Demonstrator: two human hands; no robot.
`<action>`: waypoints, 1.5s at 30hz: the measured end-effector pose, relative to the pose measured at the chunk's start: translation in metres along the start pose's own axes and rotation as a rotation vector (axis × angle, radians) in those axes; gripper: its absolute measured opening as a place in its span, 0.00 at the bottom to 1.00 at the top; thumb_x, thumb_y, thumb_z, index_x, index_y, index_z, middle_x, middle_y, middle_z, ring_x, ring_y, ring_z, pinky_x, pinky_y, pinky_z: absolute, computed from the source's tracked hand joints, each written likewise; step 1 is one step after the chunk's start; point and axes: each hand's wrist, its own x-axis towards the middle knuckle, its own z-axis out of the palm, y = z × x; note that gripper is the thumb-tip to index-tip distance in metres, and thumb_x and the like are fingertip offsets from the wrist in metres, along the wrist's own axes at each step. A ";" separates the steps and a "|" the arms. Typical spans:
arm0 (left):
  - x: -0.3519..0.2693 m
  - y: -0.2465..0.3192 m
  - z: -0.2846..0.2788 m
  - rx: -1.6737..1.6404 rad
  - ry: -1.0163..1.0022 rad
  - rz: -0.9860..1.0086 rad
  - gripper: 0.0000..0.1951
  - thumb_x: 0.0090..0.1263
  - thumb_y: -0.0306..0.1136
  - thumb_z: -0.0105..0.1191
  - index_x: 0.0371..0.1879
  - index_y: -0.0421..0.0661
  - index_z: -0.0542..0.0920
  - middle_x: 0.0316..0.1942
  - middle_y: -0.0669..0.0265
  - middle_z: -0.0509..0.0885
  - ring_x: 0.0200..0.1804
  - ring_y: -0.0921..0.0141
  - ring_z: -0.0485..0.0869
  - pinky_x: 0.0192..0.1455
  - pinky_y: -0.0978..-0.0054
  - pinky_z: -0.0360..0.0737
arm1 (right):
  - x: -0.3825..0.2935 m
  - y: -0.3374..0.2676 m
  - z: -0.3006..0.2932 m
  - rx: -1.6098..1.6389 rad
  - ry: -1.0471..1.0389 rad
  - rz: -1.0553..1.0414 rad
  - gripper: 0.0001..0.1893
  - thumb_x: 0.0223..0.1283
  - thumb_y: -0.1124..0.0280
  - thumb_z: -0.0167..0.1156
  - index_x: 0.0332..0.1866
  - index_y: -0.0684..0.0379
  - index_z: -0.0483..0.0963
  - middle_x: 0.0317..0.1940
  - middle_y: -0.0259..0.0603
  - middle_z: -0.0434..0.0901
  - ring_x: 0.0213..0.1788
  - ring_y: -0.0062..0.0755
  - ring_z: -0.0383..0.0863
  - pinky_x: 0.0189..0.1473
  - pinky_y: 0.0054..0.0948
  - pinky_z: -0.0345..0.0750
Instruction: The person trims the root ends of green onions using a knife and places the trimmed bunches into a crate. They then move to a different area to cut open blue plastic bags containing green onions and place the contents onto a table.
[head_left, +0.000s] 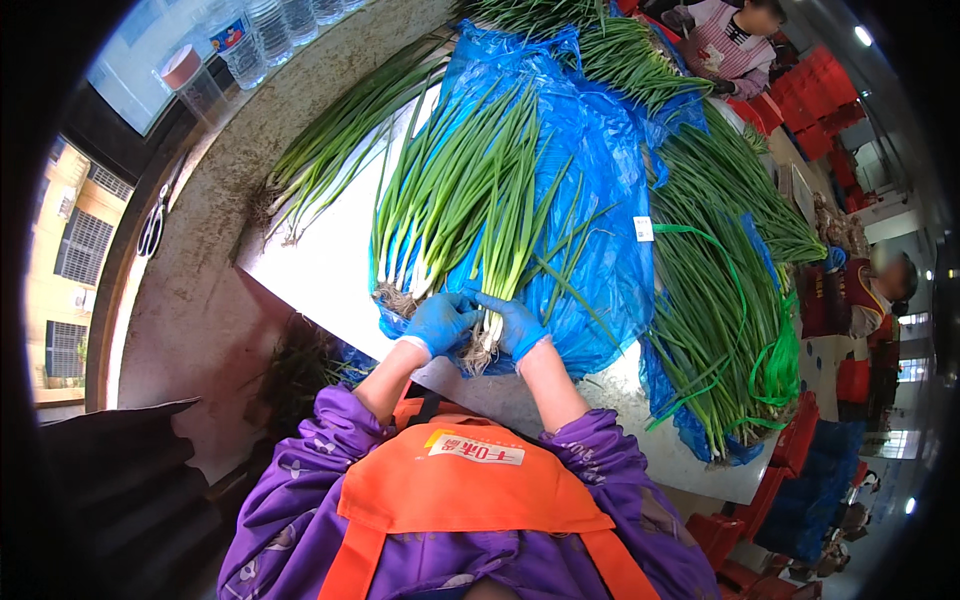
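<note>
My right hand (519, 327), in a blue glove, grips a small bunch of green onions (510, 262) near its white ends. The thumb lies across the stalks. My left hand (441, 324), gloved the same way, closes on the bunch's left side, with its fingertips partly hidden. Stringy roots (478, 356) hang below both hands, towards me. Just left of the bunch lies a larger heap of green onions (427, 217), roots facing me. Blue plastic sheeting (611, 300) is spread under both, and a few loose leaves (574, 255) lie on it to the right.
More green onions (352, 135) lie at the left on the white tabletop (292, 274). Large piles (705, 300) with green strapping (776, 367) fill the right side. Scissors (153, 225) and plastic bottles (266, 34) rest on the window ledge. Two people (727, 45) work beyond.
</note>
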 end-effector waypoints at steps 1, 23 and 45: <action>-0.001 0.002 -0.003 -0.124 -0.039 -0.089 0.16 0.65 0.41 0.54 0.28 0.38 0.80 0.19 0.63 0.81 0.21 0.73 0.77 0.27 0.75 0.75 | -0.003 -0.003 -0.001 0.003 -0.014 0.023 0.15 0.55 0.77 0.59 0.49 0.61 0.73 0.38 0.41 0.81 0.36 0.34 0.82 0.39 0.36 0.81; 0.049 0.043 0.082 -1.473 -0.654 -0.078 0.22 0.64 0.24 0.53 0.57 0.35 0.67 0.52 0.54 0.75 0.52 0.61 0.77 0.58 0.63 0.76 | -0.259 -0.006 -0.034 -0.845 0.255 0.270 0.17 0.61 0.68 0.56 0.52 0.67 0.73 0.34 0.41 0.81 0.35 0.27 0.81 0.41 0.25 0.76; 0.016 0.030 0.078 -1.418 -0.526 0.043 0.19 0.65 0.28 0.51 0.55 0.35 0.69 0.53 0.51 0.75 0.58 0.58 0.73 0.60 0.57 0.70 | -0.252 -0.027 -0.044 -1.757 0.534 -0.203 0.16 0.58 0.70 0.53 0.53 0.59 0.69 0.36 0.47 0.79 0.35 0.43 0.80 0.39 0.37 0.76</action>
